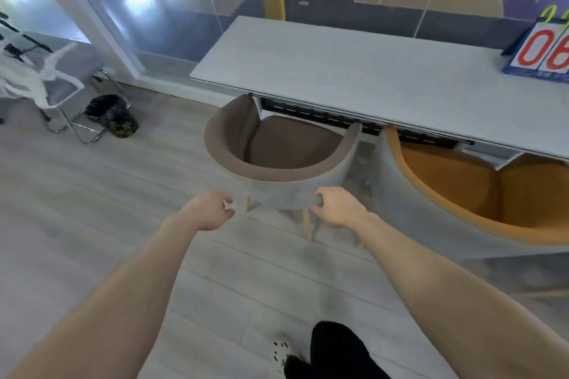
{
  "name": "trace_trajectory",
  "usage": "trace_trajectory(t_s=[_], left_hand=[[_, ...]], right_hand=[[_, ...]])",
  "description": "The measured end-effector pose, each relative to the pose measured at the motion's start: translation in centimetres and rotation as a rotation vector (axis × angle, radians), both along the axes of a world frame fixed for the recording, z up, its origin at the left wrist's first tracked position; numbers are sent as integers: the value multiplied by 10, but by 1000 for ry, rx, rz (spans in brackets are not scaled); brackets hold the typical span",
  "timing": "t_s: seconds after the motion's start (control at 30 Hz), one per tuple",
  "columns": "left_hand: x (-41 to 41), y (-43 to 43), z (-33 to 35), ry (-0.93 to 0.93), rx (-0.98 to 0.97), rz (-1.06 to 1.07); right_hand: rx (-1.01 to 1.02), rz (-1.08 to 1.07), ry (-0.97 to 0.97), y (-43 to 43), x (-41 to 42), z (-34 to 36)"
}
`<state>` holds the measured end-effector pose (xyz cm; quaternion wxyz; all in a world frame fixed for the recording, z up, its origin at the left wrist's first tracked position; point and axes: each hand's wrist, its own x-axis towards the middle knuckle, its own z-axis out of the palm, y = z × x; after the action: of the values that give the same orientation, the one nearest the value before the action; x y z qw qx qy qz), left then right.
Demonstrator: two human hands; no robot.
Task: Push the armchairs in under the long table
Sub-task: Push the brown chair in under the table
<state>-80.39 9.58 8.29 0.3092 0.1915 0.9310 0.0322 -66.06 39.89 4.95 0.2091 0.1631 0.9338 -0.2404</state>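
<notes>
Two armchairs at the long table (354, 71): brown armchair (277, 148) partly under its edge, orange armchair (480, 191) beside it, further out. Left hand (212, 209) and right hand (337, 208), fingers loosely curled and holding nothing, sit near the brown chair's back. Risk: an off-centre push could jam its arm against the table edge or the orange chair.

Brown-lined grey armchair (277, 144); orange-lined armchair (462, 181); white table (369, 71).

**Hidden, cropped and blurred**

Ahead of the right hand (338, 206), the brown armchair's (277, 148) front disappears under the long table (354, 71). To that hand's right, the orange armchair (462, 188) and the scoreboard (542, 52) run off the frame edge. Whether either hand touches the chair back cannot be told through the blur.
</notes>
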Motion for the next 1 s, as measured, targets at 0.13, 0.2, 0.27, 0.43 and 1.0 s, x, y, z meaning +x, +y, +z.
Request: trace_trajectory(t_s=[0.13,0.2,0.27,0.43,1.0], left_hand=[[-77,4,-5,18,5,-87],[-116,8,-8,65,12,-144],[-150,12,-15,119,-15,-213],[-205,30,-45,93,-209,-471],[-280,23,-167,252,-12,-979]], right_hand=[[-2,-93,80,-10,-59,-8],[-4,-117,105,-13,-91,-14],[-27,-115,93,-15,-120,-24],[-5,54,-168,-41,-152,-75],[360,-113,-215,-77,-172,-121]])
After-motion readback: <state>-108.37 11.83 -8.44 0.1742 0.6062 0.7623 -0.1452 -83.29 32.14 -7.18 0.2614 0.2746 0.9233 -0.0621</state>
